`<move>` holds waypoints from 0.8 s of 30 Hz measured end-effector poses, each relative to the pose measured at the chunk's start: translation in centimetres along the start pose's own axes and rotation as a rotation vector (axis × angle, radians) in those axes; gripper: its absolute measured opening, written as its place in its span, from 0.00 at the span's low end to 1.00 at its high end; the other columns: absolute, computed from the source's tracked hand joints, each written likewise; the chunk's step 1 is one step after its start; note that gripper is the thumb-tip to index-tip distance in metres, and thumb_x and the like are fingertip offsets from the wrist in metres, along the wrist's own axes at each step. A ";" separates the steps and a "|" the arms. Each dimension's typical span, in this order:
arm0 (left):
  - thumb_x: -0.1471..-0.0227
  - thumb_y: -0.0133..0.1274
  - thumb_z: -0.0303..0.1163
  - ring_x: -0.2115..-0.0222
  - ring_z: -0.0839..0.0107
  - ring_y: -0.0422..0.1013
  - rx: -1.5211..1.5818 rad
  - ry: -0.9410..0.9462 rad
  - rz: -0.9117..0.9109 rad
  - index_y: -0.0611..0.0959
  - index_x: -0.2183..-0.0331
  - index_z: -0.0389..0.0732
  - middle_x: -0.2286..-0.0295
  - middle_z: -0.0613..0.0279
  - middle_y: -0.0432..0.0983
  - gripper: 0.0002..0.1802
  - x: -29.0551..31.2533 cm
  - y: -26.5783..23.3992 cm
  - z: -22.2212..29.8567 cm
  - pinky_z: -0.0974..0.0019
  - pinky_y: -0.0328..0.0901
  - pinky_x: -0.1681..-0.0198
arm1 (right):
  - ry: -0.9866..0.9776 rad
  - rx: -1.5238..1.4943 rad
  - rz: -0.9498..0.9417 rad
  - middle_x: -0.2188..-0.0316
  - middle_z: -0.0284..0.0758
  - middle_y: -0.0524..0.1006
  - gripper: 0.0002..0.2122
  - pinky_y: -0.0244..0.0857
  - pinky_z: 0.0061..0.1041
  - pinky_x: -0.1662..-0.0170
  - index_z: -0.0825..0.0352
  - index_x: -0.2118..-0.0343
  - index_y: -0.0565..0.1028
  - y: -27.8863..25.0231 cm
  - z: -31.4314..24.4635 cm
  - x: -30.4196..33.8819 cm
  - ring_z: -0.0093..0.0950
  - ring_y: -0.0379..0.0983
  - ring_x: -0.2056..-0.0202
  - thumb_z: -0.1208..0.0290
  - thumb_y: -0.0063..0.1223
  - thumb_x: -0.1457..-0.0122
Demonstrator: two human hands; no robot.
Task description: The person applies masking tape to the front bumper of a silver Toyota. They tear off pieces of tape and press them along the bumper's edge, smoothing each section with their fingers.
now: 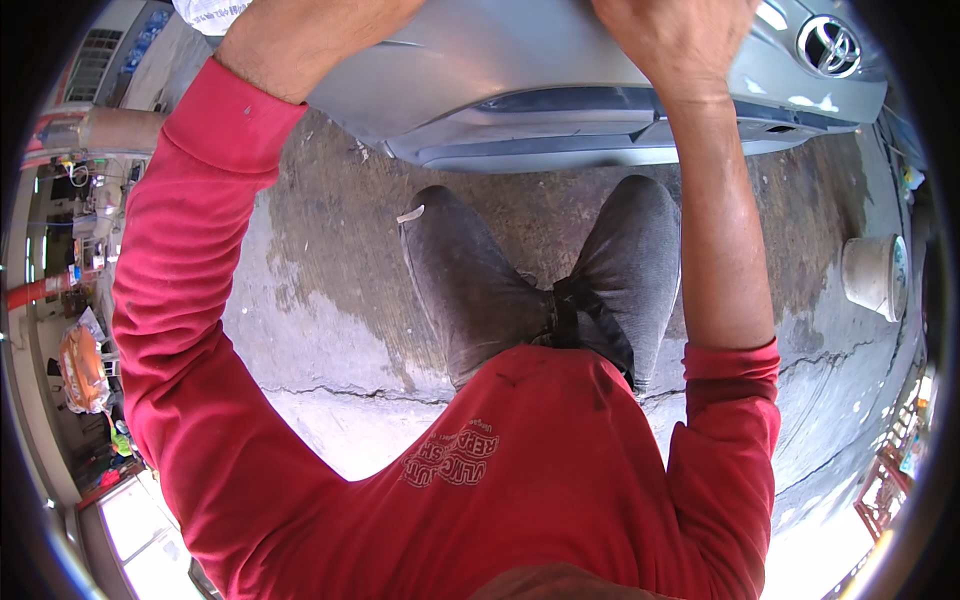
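The silver-grey car body panel fills the top of the view, with a dark-edged lower bumper opening and a round chrome emblem at its right. My right hand is against or just in front of this panel, its back and wrist showing. Its fingers run out past the top edge, so their grip is hidden. From the left my red-sleeved left arm reaches up across the car's corner. Only its bare forearm shows, and the left hand lies beyond the top edge.
A whitish bucket stands on the floor at the right. Below the car spreads wet, stained concrete with a long crack. White plastic sheeting sits at the top left. An orange item in clear plastic is at the far left.
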State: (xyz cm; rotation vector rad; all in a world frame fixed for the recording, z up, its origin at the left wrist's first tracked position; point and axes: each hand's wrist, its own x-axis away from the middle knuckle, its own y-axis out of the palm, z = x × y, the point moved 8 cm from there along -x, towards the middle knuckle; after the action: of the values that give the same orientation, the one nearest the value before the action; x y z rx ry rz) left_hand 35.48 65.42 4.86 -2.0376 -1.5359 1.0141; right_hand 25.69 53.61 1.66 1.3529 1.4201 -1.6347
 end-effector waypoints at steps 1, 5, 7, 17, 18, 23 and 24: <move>0.40 0.54 0.32 0.77 0.58 0.79 0.000 0.004 0.001 0.90 0.71 0.39 0.80 0.53 0.81 0.13 0.0 0.0 0.0 0.58 0.71 0.71 | -0.058 -0.002 0.025 0.38 0.40 0.69 0.37 0.54 0.50 0.35 0.60 0.39 0.67 1.1 -0.2 -0.2 0.45 0.63 0.37 0.66 0.73 0.54; 0.41 0.54 0.32 0.75 0.59 0.80 -0.026 -0.045 -0.082 0.91 0.69 0.41 0.78 0.52 0.83 0.12 -1.1 0.8 -0.2 0.58 0.72 0.69 | -0.145 -0.002 -0.023 0.31 0.39 0.62 0.43 0.43 0.58 0.28 0.60 0.33 0.62 3.5 -1.3 -1.6 0.48 0.55 0.30 0.63 0.74 0.53; 0.42 0.54 0.32 0.75 0.59 0.81 -0.068 -0.057 -0.111 0.91 0.68 0.41 0.78 0.53 0.83 0.12 -0.4 1.0 -0.4 0.59 0.73 0.69 | -0.170 0.001 -0.018 0.31 0.39 0.62 0.43 0.43 0.59 0.28 0.60 0.33 0.62 4.4 -2.1 -2.0 0.48 0.55 0.30 0.62 0.74 0.53; 0.45 0.55 0.29 0.75 0.61 0.80 -0.073 -0.047 -0.133 0.90 0.60 0.44 0.78 0.56 0.81 0.12 0.2 1.3 -0.9 0.62 0.72 0.71 | -0.180 -0.006 0.002 0.32 0.39 0.65 0.41 0.41 0.67 0.31 0.62 0.34 0.66 6.0 -3.6 -3.0 0.48 0.57 0.31 0.62 0.72 0.53; 0.46 0.56 0.29 0.75 0.61 0.80 -0.056 -0.074 -0.204 0.90 0.61 0.44 0.77 0.56 0.81 0.12 0.4 1.0 -1.1 0.63 0.73 0.71 | -0.186 0.021 0.006 0.33 0.39 0.66 0.40 0.42 0.67 0.31 0.62 0.34 0.67 6.0 -3.7 -2.9 0.48 0.57 0.31 0.62 0.72 0.53; 0.48 0.63 0.25 0.67 0.63 0.79 0.178 -0.110 -0.075 0.85 0.48 0.44 0.68 0.64 0.77 0.23 4.5 -3.6 2.3 0.62 0.76 0.60 | -0.189 -0.036 -0.003 0.35 0.38 0.68 0.38 0.43 0.66 0.31 0.62 0.35 0.69 5.5 -4.2 -3.0 0.47 0.61 0.34 0.64 0.71 0.52; 0.50 0.63 0.24 0.68 0.63 0.78 0.287 -0.019 0.080 0.86 0.50 0.44 0.69 0.63 0.76 0.23 4.4 -4.2 4.4 0.61 0.76 0.61 | -0.200 0.045 -0.017 0.35 0.38 0.69 0.38 0.43 0.66 0.31 0.62 0.35 0.69 5.0 -3.1 -3.1 0.47 0.61 0.34 0.64 0.71 0.52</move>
State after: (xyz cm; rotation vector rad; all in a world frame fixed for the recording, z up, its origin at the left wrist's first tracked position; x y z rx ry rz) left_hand 30.05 70.40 3.44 -1.9042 -1.2430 1.2107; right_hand 32.13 54.61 2.97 1.1678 1.2875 -1.7687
